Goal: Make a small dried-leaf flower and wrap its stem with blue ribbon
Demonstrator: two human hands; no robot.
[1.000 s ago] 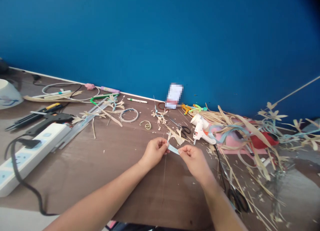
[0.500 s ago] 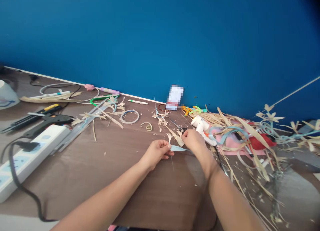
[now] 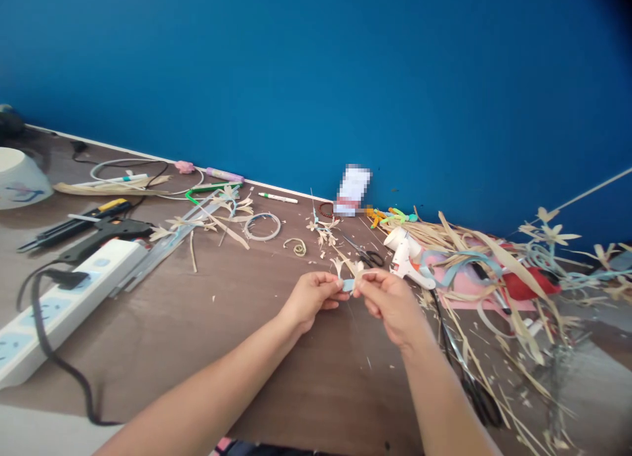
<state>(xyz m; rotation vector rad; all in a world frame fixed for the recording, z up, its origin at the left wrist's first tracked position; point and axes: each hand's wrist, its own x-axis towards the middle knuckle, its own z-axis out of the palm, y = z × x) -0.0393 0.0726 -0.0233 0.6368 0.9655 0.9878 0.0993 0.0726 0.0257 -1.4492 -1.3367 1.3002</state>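
Observation:
My left hand [image 3: 311,297] and my right hand [image 3: 390,299] meet above the brown table [image 3: 207,324], fingers pinched on a short light-blue strip [image 3: 348,284] held between them. A pale tan leaf piece [image 3: 351,268] sticks up just behind the fingertips; I cannot tell if it is held. Small black-handled scissors [image 3: 368,254] lie just beyond the hands. A white glue gun [image 3: 407,258] rests to the right of them.
A heap of dried leaf strips and blue ribbons [image 3: 498,272] covers the right side. At left lie a white power strip [image 3: 54,304] with a black cord, a black glue gun [image 3: 106,233], pens and a wire ring [image 3: 262,226]. A blue wall [image 3: 316,81] stands behind.
My right hand reached out toward the scissors and leaf bits, then came back to the left hand. Both hands now pinch the blue strip close together.

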